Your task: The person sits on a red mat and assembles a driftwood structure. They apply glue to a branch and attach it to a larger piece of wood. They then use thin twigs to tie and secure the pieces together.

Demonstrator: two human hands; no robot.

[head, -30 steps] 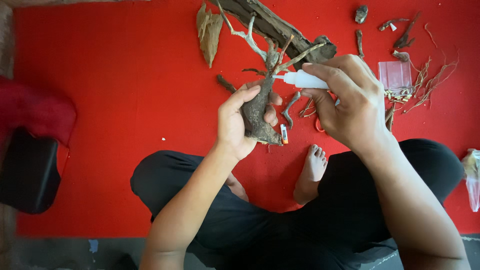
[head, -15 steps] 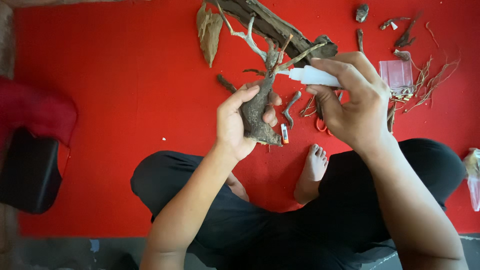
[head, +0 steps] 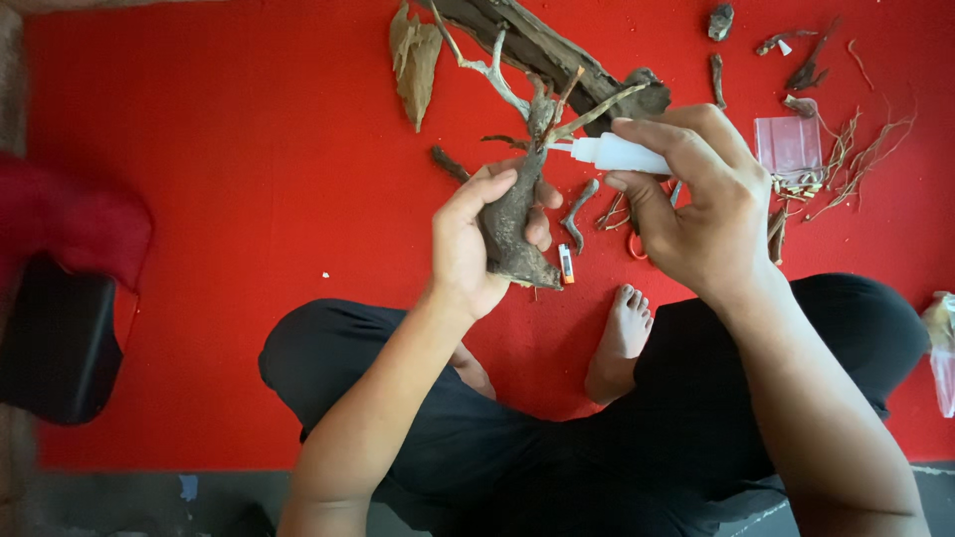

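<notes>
Since the earlier frames the white glue bottle [head: 619, 154] has shifted slightly; its nozzle now sits at the branch joint on the driftwood piece [head: 512, 224], so gluing at that joint looks to be in hand.

Left hand [head: 468, 249]: fingers closed around the driftwood's thick base, held above the red mat [head: 249, 199].

Right hand [head: 701, 214]: gripping the bottle, just right of the driftwood.

Driftwood long axis: roughly upright in view, thin branches pointing away from the person. Bottle lies crosswise, nozzle toward the driftwood. Small lighter [head: 565, 264] on the mat just below-right of the driftwood base.
</notes>
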